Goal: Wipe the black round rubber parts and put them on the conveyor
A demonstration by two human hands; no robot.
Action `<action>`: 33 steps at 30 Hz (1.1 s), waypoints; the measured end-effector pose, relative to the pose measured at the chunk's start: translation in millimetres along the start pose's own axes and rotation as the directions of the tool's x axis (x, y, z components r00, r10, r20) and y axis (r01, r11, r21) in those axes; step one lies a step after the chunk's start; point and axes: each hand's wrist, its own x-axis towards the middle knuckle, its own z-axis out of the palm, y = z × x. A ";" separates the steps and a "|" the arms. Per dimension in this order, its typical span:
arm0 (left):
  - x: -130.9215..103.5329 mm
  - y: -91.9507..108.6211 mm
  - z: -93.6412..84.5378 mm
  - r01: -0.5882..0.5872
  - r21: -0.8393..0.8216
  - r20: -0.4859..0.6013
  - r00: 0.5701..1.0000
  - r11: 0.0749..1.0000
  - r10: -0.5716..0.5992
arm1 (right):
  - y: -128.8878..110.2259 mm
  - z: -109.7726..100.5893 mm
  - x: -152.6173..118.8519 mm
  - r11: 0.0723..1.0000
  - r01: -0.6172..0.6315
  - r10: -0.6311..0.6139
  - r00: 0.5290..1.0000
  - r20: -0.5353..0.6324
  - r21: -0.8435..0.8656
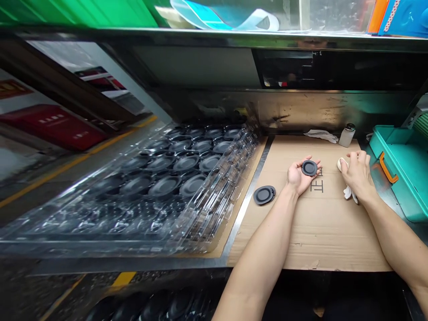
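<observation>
On the palm of my left hand [297, 177], turned up with its fingers partly spread, lies a black oval part [309, 167]. My right hand [359, 174] is closed round a small cream-coloured item [340, 164], only partly visible; it looks like a wad of cloth. White cloth [349, 194] shows under that hand, near the cardboard. Two similar black parts [263, 195], one overlapping the other, rest on the cardboard sheet [321, 240] left of my left forearm.
Clear plastic trays [197, 243] with rows of black parts fill the left side. A small bottle [347, 135] and white cloth [321, 135] are at the back. A teal bin [414, 209] stands right, below an overhead shelf [234, 37].
</observation>
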 end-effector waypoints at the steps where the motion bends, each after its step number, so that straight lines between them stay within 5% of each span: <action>1: -0.8 0.7 -0.2 -0.003 0.023 0.005 1.000 1.000 0.002 | 2.2 -3.8 -0.4 0.998 -0.017 0.018 1.000 0.018 -0.055; 4: -2.1 2.1 -0.7 -0.027 0.065 0.037 0.999 0.998 0.024 | 15.2 -10.0 1.2 0.986 -0.041 0.064 0.988 0.143 -0.159; 7: -1.4 2.3 -0.3 -0.050 0.048 0.057 0.997 0.998 0.047 | 25.8 -11.0 2.5 0.980 0.071 -0.004 0.943 0.333 -0.188; 10: 0.3 1.5 0.7 -0.009 0.067 0.041 0.999 0.998 0.007 | 18.9 -17.2 -0.2 0.975 0.190 -0.221 0.771 0.597 0.116; 12: 0.9 0.5 1.7 0.034 0.109 0.001 0.999 0.993 -0.034 | 6.6 -23.7 -2.9 0.904 0.150 -0.392 0.669 0.632 0.402; 13: 0.8 -0.1 2.3 0.051 0.132 -0.015 0.999 0.990 -0.049 | 0.0 -26.2 -3.9 0.862 0.109 -0.431 0.672 0.602 0.495; 15: 0.0 -1.8 3.7 0.066 0.171 -0.014 0.998 0.983 -0.065 | -10.6 -27.2 -5.3 0.817 0.063 -0.402 0.774 0.489 0.573; 17: -1.5 -4.4 5.2 0.063 0.203 0.029 0.997 0.977 -0.071 | -16.1 -22.5 -5.9 0.814 0.100 -0.347 0.873 0.342 0.572; 19: -2.9 -7.9 6.3 0.063 0.227 0.085 0.993 0.972 -0.084 | -17.2 -14.2 -6.8 0.825 0.187 -0.341 0.917 0.206 0.533; 25: -2.9 -18.8 7.3 0.088 0.296 0.194 0.970 0.951 -0.150 | -14.0 6.0 -12.9 0.865 0.333 -0.399 0.910 0.113 0.376; 30: -3.9 -30.1 9.3 0.031 0.462 0.101 0.991 0.887 -0.087 | -16.1 5.7 -16.7 0.901 0.356 -0.402 0.899 0.174 0.247; 33: -7.7 -37.9 10.8 -0.064 0.632 0.085 0.996 0.772 0.012 | -19.1 0.7 -17.8 0.912 0.369 -0.403 0.890 0.214 0.180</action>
